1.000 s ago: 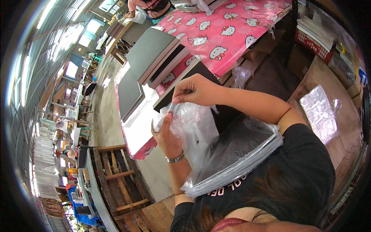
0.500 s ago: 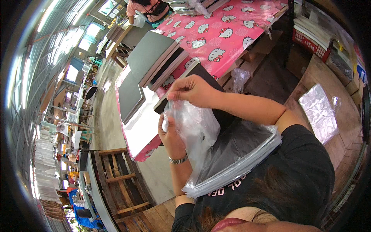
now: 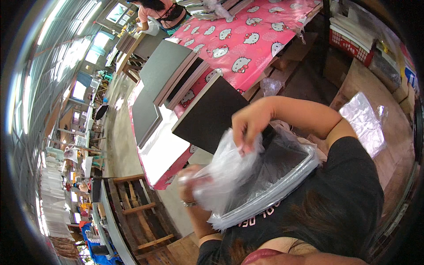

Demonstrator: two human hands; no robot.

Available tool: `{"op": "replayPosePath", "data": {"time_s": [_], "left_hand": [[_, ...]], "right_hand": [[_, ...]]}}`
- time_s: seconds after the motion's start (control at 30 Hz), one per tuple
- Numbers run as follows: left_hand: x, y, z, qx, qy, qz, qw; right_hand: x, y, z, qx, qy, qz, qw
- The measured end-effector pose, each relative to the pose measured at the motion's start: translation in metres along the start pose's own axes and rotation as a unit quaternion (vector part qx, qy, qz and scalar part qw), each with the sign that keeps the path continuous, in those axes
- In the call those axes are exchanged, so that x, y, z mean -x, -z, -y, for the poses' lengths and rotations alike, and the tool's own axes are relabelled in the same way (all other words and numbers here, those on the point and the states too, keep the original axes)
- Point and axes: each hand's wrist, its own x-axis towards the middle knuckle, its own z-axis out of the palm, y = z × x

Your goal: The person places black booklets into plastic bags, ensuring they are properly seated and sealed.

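Plastic bag: clear, now bunched lower, off the dark board.
Right hand: pinching bag top, has dropped.
Left hand: gripping bag, probably; film hides fingers.

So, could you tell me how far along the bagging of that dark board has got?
Done: the clear plastic bag is already around much of the dark board held against the chest. In hand: the right hand pinches the bag's loose top, and the left hand grips it from below. Left: the bag's top is bunched and unsealed, and more boards lie unbagged on the pink table.
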Motion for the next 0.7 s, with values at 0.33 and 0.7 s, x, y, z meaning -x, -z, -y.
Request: {"op": "replayPosePath", "data": {"time_s": [0.33,0.7], "left_hand": [[0.01,0.035,-0.016,0.007,0.122,0.125,0.985],[0.005,0.082,-0.006,0.026,0.063,0.152,0.986]], "right_hand": [[0.008,0.01,0.007,0.024,0.057,-0.252,0.966],[0.013,0.012,0.006,-0.064,-0.004,-0.252,0.966]]}}
